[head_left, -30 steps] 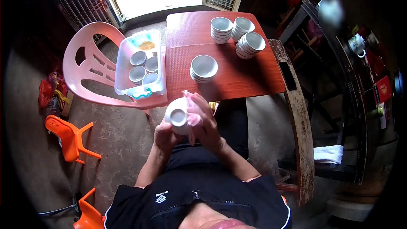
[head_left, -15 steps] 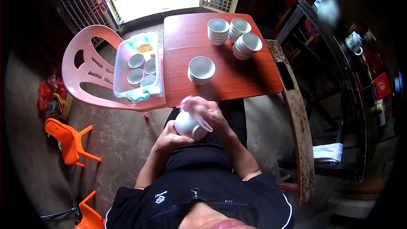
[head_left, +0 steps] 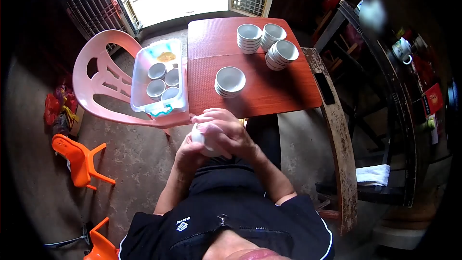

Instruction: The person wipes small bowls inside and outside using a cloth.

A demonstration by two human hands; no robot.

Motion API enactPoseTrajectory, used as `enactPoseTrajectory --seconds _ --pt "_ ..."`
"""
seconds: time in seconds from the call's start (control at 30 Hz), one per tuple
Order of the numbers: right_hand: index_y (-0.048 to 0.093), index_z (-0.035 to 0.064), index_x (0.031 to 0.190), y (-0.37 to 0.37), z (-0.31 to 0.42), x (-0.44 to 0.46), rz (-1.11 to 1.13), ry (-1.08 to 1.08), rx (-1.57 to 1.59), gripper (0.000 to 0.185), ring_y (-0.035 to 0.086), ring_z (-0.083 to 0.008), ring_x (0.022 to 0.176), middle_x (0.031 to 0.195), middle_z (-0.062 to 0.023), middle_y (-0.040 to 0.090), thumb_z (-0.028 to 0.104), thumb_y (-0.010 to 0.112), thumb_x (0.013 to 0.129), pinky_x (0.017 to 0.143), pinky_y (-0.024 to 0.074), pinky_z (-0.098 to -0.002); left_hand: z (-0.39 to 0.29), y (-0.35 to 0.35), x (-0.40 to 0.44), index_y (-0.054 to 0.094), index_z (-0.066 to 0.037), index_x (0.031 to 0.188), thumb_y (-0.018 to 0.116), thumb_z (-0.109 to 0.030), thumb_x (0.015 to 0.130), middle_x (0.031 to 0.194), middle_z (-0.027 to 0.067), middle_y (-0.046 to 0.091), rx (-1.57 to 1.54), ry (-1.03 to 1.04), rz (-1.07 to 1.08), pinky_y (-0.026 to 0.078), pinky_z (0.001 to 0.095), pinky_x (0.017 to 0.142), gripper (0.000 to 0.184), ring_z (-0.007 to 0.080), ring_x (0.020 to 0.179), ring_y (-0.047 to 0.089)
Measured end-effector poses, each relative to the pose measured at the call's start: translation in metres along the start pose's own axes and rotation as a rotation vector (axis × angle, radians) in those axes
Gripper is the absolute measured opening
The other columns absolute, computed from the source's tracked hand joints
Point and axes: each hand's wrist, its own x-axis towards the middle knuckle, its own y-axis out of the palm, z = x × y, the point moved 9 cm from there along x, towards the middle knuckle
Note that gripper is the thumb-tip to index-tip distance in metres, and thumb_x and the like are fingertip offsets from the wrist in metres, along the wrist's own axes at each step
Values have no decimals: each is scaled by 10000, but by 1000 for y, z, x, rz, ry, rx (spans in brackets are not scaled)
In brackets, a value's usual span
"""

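With the left hand point(head_left: 189, 153), grips a white bowl point(head_left: 197, 135) just short of the counter point(head_left: 211, 43); with the right hand point(head_left: 227, 130), clutches a pink cloth point(head_left: 208, 128) (mostly hidden) against the bowl. Faces 4 bowl stacks point(head_left: 229, 81) on the counter.

Wearing black short-sleeved top point(head_left: 226, 203), white sleeve piping point(head_left: 331, 240), metallic zip pull point(head_left: 222, 220), white logo point(head_left: 182, 226) and lettering point(head_left: 183, 220) at the pull's 9 o'clock, dark trousers point(head_left: 267, 144), bare hands point(head_left: 225, 132).

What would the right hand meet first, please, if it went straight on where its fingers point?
The right hand would probably meet the pink chair's near edge first, though depth is unclear and it might pass above.
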Motion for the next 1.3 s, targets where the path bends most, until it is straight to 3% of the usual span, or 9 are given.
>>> enactPoseTrajectory --seconds 0.17,0.43,0.67,0.7,0.8,0.93,1.1,1.2,1.3 --pt "616 50 1122 11 7 -46 -339 -85 -326 268 495 -372 1197 1241 -155 565 178 529 904 1043 345 -507 -4 -11 -2 413 25 1285 705 -148 749 1141 160 586 -147 3 15 522 379 870 634 276 991 624" --pt "691 108 1022 32 -8 -3 507 208 -116 285 613 -272 1001 1006 -112 666 244 470 905 867 482 -367 23 -13 -14 540 -5 1144 755 -50 662 1058 86 602 84 -121 -75 502 287 803 530 182 932 607" --pt "544 55 1226 5 -60 -70 -580 602 507 355 583 -240 1025 1156 -199 572 271 507 946 908 447 -332 1 -8 -4 589 38 1131 760 -19 682 1057 91 644 445 -49 -142 457 311 894 484 168 967 607" --pt "506 56 1266 -6 -28 -62 -478 170 -123 391 563 -237 1071 1168 -229 553 290 480 955 936 426 -323 4 -15 -5 585 37 1136 763 -25 681 1058 91 642 566 -107 -154 456 309 889 493 166 963 604" --pt "611 88 1088 3 -54 -37 -89 474 173 268 581 -267 983 1064 -148 597 228 510 884 905 439 -375 -1 -21 -3 610 34 1094 774 -33 687 991 69 652 840 -55 -157 473 285 826 443 135 887 602" --pt "651 89 964 27 1 -2 357 88 -442 213 545 -262 796 857 -79 571 181 555 797 739 457 -390 -10 10 -3 661 50 951 747 14 638 856 70 682 1017 165 -225 496 297 811 326 180 833 639" --pt "624 18 1018 14 -102 -57 -296 594 826 280 579 -128 861 917 -50 615 267 537 922 760 473 -275 3 2 -10 676 40 929 767 -13 722 841 57 690 841 -38 -136 518 247 720 233 101 772 634" --pt "596 21 1069 8 -115 -85 -422 502 299 361 589 -94 804 905 -54 633 351 509 952 745 485 -253 8 -3 -5 677 38 941 781 -22 716 844 45 684 863 -43 -133 514 241 696 255 87 757 622" --pt "606 9 1043 1 -97 -57 -260 767 726 306 593 -92 839 922 -46 639 275 485 952 760 490 -264 8 -1 -2 671 26 964 790 -60 718 874 33 675 765 -160 -132 504 242 720 286 87 783 616"
